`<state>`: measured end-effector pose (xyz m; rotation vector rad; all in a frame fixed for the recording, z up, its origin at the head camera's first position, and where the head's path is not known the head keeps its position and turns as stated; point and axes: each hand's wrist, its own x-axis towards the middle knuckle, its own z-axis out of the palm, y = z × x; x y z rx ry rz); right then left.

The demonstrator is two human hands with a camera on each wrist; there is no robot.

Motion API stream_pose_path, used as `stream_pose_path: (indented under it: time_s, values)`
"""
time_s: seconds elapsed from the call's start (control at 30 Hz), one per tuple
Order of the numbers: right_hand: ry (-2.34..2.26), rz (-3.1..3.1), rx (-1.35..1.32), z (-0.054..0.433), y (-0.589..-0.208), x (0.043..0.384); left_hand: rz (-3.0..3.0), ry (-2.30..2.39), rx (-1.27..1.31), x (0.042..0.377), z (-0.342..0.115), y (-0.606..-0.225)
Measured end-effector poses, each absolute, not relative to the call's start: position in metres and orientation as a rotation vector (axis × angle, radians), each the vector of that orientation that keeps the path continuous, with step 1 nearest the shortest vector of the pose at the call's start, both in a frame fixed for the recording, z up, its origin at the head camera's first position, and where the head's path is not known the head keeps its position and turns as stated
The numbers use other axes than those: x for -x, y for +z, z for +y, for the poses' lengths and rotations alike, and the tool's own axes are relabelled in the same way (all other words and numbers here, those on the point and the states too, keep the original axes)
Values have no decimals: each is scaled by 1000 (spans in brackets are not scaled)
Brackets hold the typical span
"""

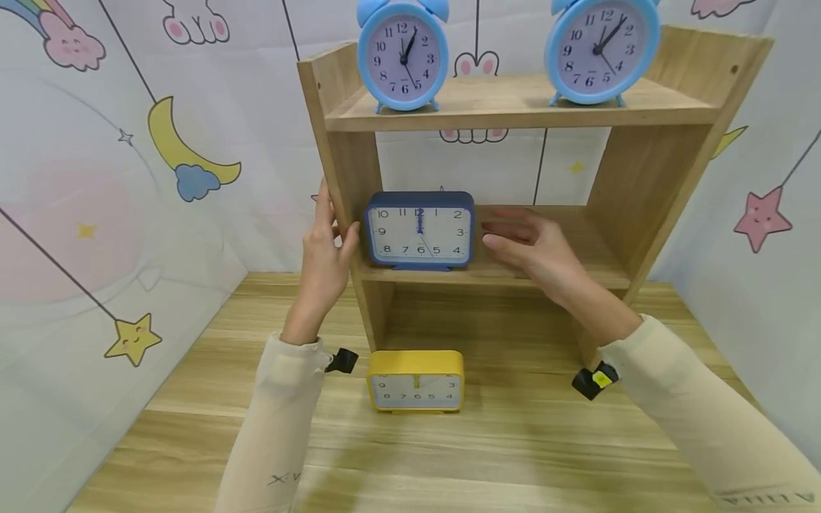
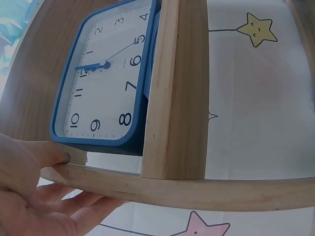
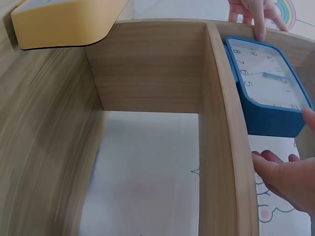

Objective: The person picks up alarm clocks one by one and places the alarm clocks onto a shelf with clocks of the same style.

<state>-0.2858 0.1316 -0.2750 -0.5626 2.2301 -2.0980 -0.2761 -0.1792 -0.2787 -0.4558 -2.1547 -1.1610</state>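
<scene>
A dark blue rectangular clock (image 1: 442, 228) stands upright at the left end of the wooden shelf unit's (image 1: 545, 117) middle board. My left hand (image 1: 323, 267) holds the unit's left side panel, its thumb at the front beside the clock and its fingers along the outer face. The left wrist view shows that thumb over the panel edge, close to the blue clock (image 2: 106, 103). To the right of the clock, my right hand (image 1: 541, 253) reaches over the middle board with loosely bent fingers and nothing in them. In the right wrist view a gap separates its lower fingers from the clock (image 3: 270, 120).
Two light blue round alarm clocks, one on the left (image 1: 404, 60) and one on the right (image 1: 603, 50), stand on the top board. A yellow rectangular clock (image 1: 417, 362) sits on the wood-grain table (image 1: 513, 456) before the unit. Patterned cloth (image 1: 77, 249) hangs behind.
</scene>
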Motion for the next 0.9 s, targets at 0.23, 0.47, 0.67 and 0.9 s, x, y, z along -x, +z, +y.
stream_pose_path:
  time_s: [0.23,0.47,0.67,0.9]
  values:
    - [-2243,2125,569,142,-277,277,-2152,-1169,452,276,-179,-279]
    - [-2419,1998,567,151,-286,265,-2144,-1160,463,276,-179,-279]
    - [-2442,1987,641,156,-296,256,-2139,-1157,470,276,-178,-279]
    - [-2377,2055,718,159,-307,246,-2139,-1172,460,276,-179,-279]
